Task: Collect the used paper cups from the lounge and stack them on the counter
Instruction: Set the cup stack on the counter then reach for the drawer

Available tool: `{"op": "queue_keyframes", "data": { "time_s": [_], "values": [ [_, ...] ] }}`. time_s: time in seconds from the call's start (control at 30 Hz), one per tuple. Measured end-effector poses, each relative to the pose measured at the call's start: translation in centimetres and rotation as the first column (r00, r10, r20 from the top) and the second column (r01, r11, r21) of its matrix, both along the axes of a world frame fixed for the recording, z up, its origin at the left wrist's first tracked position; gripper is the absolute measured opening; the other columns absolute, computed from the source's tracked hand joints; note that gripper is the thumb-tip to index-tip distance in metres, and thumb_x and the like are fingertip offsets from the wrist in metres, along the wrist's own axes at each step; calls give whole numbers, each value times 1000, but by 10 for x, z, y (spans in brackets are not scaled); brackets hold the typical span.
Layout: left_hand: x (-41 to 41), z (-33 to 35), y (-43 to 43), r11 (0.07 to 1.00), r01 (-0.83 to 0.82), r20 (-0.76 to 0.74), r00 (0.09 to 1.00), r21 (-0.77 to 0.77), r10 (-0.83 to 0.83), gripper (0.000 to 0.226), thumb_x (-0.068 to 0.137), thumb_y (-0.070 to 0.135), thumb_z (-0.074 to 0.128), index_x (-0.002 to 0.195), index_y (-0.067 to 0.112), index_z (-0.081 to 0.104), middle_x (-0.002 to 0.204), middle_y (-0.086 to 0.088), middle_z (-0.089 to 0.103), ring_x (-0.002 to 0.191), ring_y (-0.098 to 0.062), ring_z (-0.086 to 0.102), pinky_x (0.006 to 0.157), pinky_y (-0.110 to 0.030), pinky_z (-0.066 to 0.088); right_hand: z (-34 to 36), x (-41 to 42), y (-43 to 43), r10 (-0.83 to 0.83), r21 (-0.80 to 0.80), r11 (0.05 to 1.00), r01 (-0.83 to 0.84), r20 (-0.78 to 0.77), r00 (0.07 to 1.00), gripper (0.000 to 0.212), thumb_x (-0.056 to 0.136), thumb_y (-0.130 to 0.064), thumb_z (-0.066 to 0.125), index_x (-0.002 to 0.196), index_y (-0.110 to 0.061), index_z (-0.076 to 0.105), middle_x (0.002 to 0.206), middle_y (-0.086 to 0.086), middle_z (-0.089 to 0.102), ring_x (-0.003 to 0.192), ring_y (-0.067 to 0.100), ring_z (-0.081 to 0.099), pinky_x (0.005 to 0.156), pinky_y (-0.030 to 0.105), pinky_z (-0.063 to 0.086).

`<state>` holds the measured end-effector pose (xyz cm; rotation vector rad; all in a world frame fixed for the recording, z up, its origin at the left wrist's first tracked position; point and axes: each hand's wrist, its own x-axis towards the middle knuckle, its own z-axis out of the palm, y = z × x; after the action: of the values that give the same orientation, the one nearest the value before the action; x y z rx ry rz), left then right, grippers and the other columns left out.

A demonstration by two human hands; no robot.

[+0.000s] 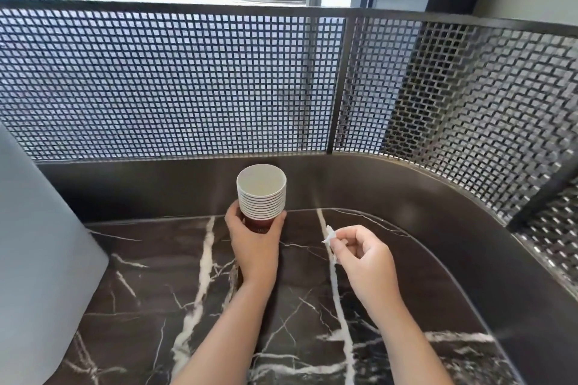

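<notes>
While the left hand [254, 239] grips the cup stack [262, 192] above the counter [297, 306], the right hand [364, 255] pinches a paper scrap [329, 236]; setting the stack down seems next

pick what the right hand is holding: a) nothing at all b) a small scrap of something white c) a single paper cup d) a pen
b: the right hand pinches a small white scrap between thumb and fingertips, while the left hand grips the stack of cups.
</notes>
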<state>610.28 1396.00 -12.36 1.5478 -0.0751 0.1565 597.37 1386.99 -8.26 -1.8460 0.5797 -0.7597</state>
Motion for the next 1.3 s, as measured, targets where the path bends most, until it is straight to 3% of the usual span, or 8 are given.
{"op": "queue_keyframes", "data": {
  "time_s": [0.37,0.63,0.77,0.83,0.97,1.03,1.17,1.3],
  "values": [
    [9,1,-15,996,-30,1,1000,80,30,75,64,25,84,124,19,40,122,-2,56,111,-22,55,97,-39,44,-7,-1,0,7,31,1000,-7,2,1000,22,80,-9,65,65,-25,62,53,-14,58,49,-2,49,49,9,38],
    [8,2,-17,993,-61,29,998,105,58,75,63,26,83,124,19,40,117,4,49,112,-21,51,98,-39,43,-12,-4,-1,3,44,999,-1,-42,999,15,81,-12,65,70,-22,63,57,-3,58,52,3,49,52,14,40],
    [8,3,-14,987,-52,46,998,154,46,79,61,29,84,126,17,39,124,-1,49,116,-22,49,101,-44,41,-14,-6,-1,-12,32,999,13,-39,999,16,80,-14,66,69,-24,63,62,5,62,55,9,52,53,18,41],
    [6,3,-12,983,-27,56,998,180,18,83,61,29,84,129,14,38,128,-3,47,118,-22,47,103,-43,39,-15,-8,-1,-18,14,1000,18,-37,999,18,80,-13,66,67,-25,63,61,3,62,54,11,52,52,18,41],
    [-4,2,0,979,-4,44,999,201,-5,90,61,32,84,134,14,34,131,-2,43,114,-9,43,98,-24,35,-16,-16,-1,-34,-29,999,33,-32,999,28,79,-10,67,63,-31,61,54,-13,56,49,2,45,47,9,35],
    [-12,1,10,975,-8,43,999,222,-2,89,64,34,82,136,13,34,131,-1,42,117,-11,42,99,-25,34,-18,-22,0,-39,-29,999,38,-36,999,30,79,-11,67,62,-34,61,51,-11,53,48,3,43,46,11,35],
    [-37,-2,37,937,17,124,990,350,-64,67,74,30,76,130,14,42,122,6,45,119,-16,44,100,-30,37,-22,-36,5,-38,-39,999,35,-78,996,26,80,-13,66,63,-31,59,51,-9,50,47,2,44,45,10,35],
    [-68,-3,64,813,28,210,960,581,-184,55,79,22,71,127,6,49,130,-9,51,125,-23,44,106,-34,34,-27,-51,14,-18,-53,999,10,-146,989,17,81,-15,65,70,-26,60,58,-7,54,55,-1,48,51,8,38]
  ]
}}
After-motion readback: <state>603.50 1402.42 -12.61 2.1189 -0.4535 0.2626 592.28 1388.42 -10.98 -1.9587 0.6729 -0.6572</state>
